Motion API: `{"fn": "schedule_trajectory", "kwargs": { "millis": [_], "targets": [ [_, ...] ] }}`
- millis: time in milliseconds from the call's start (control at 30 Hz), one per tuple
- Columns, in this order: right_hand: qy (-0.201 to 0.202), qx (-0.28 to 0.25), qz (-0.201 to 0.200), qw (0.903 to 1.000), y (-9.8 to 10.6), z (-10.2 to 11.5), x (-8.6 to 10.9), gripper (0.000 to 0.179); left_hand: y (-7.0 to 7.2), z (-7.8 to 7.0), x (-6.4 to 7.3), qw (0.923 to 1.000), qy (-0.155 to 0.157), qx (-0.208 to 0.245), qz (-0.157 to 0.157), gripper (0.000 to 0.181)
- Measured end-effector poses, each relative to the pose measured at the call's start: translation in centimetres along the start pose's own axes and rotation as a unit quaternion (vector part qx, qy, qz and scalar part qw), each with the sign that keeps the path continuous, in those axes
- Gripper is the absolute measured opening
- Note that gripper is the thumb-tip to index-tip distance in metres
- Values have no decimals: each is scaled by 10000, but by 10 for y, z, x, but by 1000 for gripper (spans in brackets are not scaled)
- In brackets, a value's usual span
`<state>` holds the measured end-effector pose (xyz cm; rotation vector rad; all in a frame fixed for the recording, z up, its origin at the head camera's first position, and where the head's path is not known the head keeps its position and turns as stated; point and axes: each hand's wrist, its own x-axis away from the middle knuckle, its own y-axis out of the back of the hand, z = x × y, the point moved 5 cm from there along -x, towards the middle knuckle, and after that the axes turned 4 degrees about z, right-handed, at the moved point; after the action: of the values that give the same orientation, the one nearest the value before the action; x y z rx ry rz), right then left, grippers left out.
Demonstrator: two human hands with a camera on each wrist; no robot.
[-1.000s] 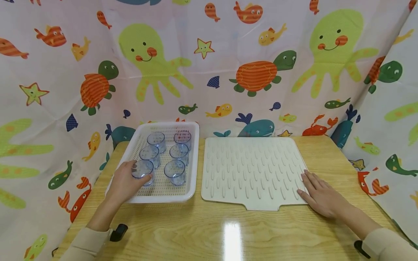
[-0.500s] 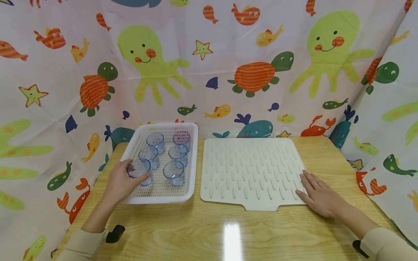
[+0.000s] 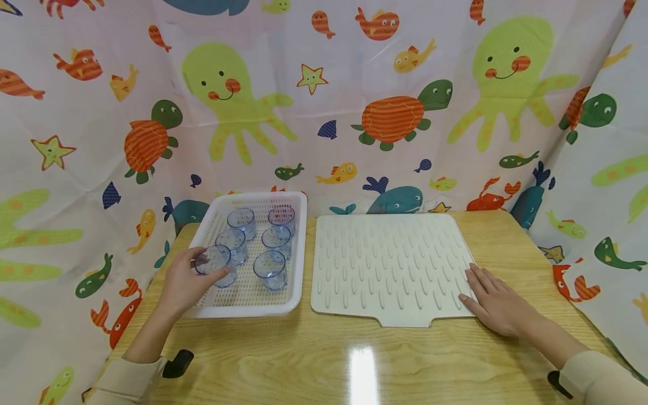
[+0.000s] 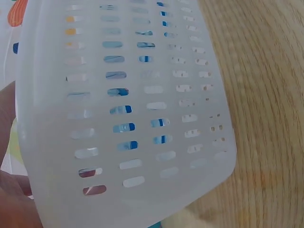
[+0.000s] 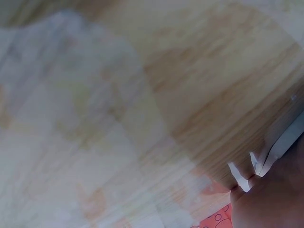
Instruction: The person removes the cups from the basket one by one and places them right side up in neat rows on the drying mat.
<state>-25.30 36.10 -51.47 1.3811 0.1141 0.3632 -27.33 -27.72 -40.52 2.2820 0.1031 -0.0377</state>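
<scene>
A white perforated plastic basket stands on the left of the table, holding several clear bluish drinking glasses in two columns. At its front left corner my left hand grips a glass by the upper part, thumb on the near right side and fingers on the far left. In the left wrist view the slotted basket wall hides most of the grip; part of the hand shows at the left edge. My right hand lies flat, its fingertips at the right edge of a cream ridged draining mat.
Other glasses stand close by: one glass behind the held one, and another glass to its right. The wooden table runs toward me. A sea-animal curtain encloses the back and sides.
My left hand has closed in round the front left glass and shifted it slightly left, away from its neighbours. The right hand stays in place beside the mat.
</scene>
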Motion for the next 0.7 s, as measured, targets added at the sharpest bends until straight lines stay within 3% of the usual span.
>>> {"fn": "schedule_trajectory", "kwargs": {
  "millis": [400, 700],
  "targets": [
    [19, -44, -31, 10000, 2, 1, 3, 80, -1, -4, 2, 9985, 357, 397, 114, 89],
    [4, -27, -38, 10000, 3, 3, 2, 80, 1, -11, -1, 9979, 341, 505, 202, 87]
  ]
}}
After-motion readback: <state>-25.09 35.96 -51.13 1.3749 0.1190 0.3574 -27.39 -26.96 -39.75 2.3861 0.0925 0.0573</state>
